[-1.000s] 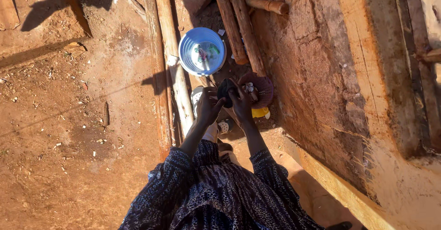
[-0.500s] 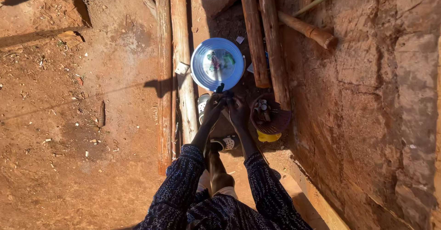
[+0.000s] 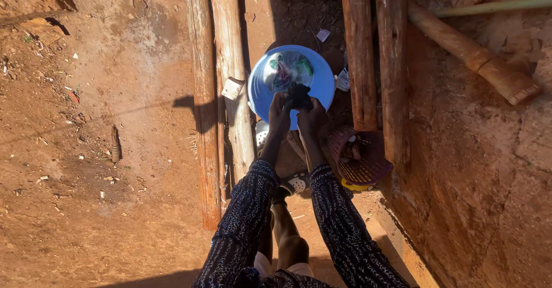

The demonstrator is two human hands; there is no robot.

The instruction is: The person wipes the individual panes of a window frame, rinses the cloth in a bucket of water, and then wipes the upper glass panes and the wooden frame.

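Both hands hold a dark cloth (image 3: pixel 298 97) over red dirt ground (image 3: pixel 103 150).

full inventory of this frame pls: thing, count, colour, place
bucket: 1, blue, on ground ahead, small coloured items inside
dark object: 1, black, held over bucket
basket: 1, maroon, right of bucket, near the wall
poles: several, brown wood, lying both sides of bucket
mud wall: 1, reddish, right
shoe: 1, white, below hands
left hand: 1, on dark object
right hand: 1, on dark object
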